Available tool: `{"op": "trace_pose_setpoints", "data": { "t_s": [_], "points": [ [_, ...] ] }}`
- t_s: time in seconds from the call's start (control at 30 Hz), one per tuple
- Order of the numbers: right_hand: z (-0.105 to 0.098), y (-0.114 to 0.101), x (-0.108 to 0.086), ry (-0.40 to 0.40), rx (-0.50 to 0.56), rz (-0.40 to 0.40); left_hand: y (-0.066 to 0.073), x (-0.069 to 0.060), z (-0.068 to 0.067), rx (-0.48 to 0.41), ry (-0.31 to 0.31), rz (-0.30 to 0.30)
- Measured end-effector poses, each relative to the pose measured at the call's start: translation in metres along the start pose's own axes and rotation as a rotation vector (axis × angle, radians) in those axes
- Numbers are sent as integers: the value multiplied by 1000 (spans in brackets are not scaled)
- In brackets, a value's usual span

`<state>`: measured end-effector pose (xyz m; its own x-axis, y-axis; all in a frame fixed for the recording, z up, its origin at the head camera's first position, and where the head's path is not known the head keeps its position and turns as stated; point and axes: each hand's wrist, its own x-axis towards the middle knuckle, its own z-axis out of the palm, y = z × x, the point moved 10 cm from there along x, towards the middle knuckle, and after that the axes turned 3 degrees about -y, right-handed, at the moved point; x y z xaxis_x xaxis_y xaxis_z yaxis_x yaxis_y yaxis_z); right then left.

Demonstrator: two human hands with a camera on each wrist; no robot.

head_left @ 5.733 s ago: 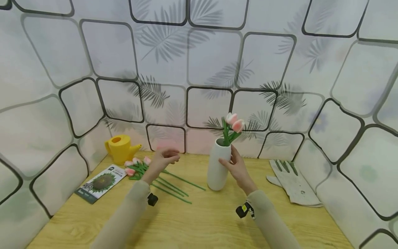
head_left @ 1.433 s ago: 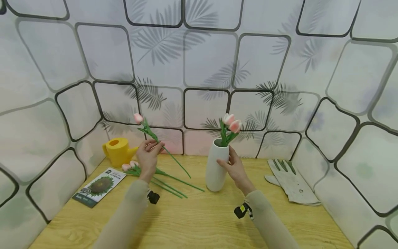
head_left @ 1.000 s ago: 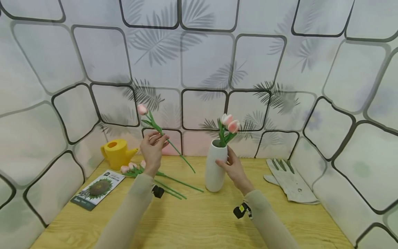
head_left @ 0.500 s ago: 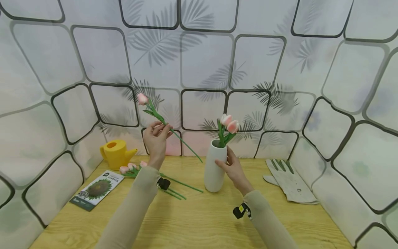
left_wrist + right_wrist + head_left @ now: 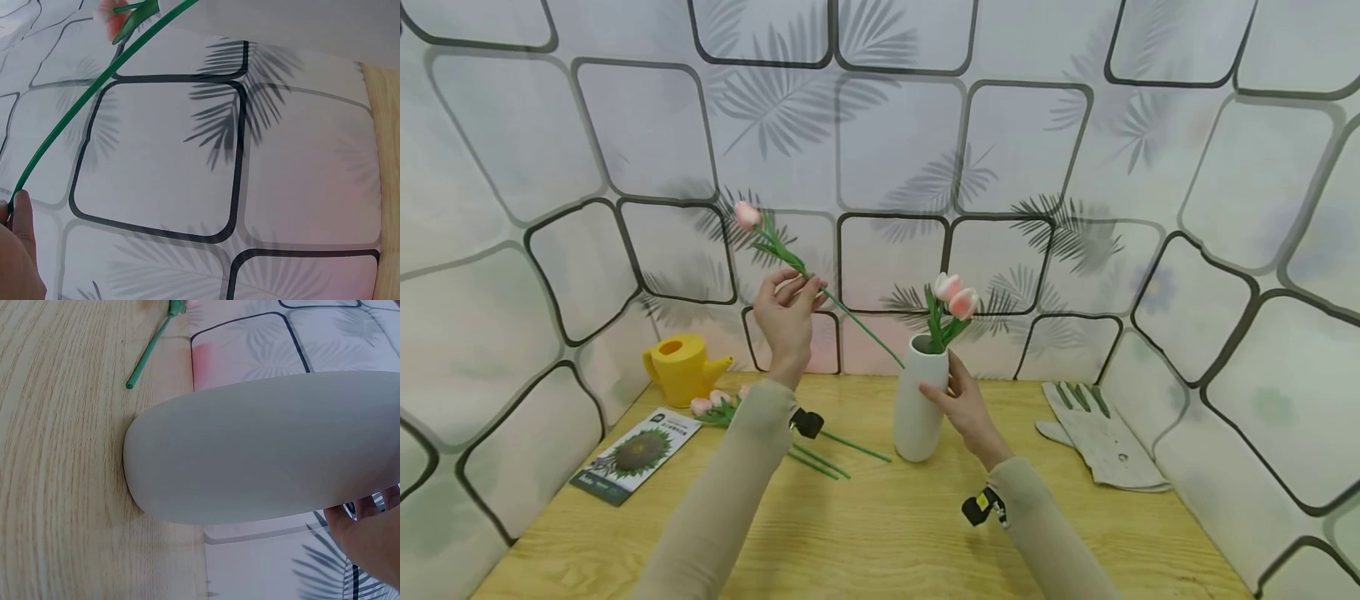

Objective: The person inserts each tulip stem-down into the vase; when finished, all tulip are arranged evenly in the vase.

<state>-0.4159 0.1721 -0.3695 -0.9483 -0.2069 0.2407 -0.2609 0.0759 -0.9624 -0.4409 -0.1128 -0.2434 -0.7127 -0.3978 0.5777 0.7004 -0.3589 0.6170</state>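
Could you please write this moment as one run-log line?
Left hand: pinches raised tulip, stem end outside vase | right hand: grips vase on table | in vase: two tulips | on table: loose tulips

You wear a long, plain beige fabric left sleeve (image 5: 718,492) and a matching right sleeve (image 5: 1048,521), leaving your left hand (image 5: 786,321) and right hand (image 5: 966,408) bare. A small, boxy black left wrist camera (image 5: 808,423) pairs with a black right wrist camera (image 5: 975,512) bearing a yellow patch (image 5: 982,502).
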Motion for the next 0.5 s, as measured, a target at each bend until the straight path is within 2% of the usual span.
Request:
{"op": "trace_pose_setpoints", "data": {
  "t_s": [0.3,0.5],
  "points": [
    [0,-1,0,-4,4,-7,7,3,12,-45,26,15],
    [0,0,-1,6,-1,5,8,5,15,-77,77,6]
  ]
}}
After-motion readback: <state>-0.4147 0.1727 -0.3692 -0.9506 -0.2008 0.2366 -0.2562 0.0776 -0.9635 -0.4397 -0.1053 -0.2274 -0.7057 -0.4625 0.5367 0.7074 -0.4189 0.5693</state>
